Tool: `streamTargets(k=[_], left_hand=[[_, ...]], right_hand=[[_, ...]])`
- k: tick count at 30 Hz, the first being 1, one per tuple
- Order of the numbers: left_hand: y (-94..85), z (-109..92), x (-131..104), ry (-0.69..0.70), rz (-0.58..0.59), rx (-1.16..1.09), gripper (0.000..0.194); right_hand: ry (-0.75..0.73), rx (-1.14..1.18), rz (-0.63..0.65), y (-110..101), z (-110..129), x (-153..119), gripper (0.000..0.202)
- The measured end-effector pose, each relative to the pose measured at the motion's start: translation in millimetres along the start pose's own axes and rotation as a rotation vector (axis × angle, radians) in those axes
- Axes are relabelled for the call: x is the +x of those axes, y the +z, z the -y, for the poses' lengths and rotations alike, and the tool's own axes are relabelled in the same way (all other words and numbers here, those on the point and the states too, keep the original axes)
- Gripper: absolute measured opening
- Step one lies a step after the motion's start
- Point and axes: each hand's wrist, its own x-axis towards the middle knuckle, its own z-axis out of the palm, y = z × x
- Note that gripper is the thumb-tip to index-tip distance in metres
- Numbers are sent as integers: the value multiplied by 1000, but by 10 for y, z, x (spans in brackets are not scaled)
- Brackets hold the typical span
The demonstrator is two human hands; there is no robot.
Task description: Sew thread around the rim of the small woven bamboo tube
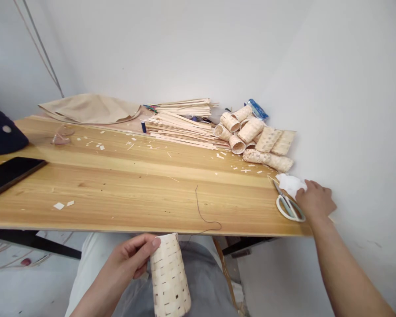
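Below the table's front edge, my left hand [135, 255] grips the rim of a tube-shaped basket woven from pale wood strips [170, 277], thumb on the outside. The basket hangs over my lap, slightly tilted. At the table's right end, my right hand [316, 200] is curled against a crumpled white sheet [291, 184], which looks like tissue or thin plastic. Its fingertips are partly hidden. White-handled scissors [289, 208] lie just left of that hand, blades pointing away from me. A dark thread [201, 213] trails over the table toward the front edge near the basket.
Several woven tubes [251, 129] are heaped at the back right, beside bundles of thin wood strips [181, 130]. Further left lie a beige cloth [90, 108], a phone [13, 176] and a dark dotted item [3, 132]. Small wood scraps [58, 205] dot the table [135, 176].
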Motion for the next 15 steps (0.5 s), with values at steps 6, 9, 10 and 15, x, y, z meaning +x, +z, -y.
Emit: streamTargets(k=[6, 9, 10, 15], left_hand=[[-16, 31, 8, 0, 17, 28, 53], [-15, 17, 10, 6, 15, 28, 53], [-11, 9, 8, 9, 14, 27, 53], [10, -6, -2, 6, 13, 17, 53]], right_hand=[[17, -19, 58, 168, -18, 191, 23], [33, -25, 45, 115, -10, 232, 26], [36, -23, 34, 78, 5, 247, 26], [104, 35, -124, -169, 159, 353, 32]])
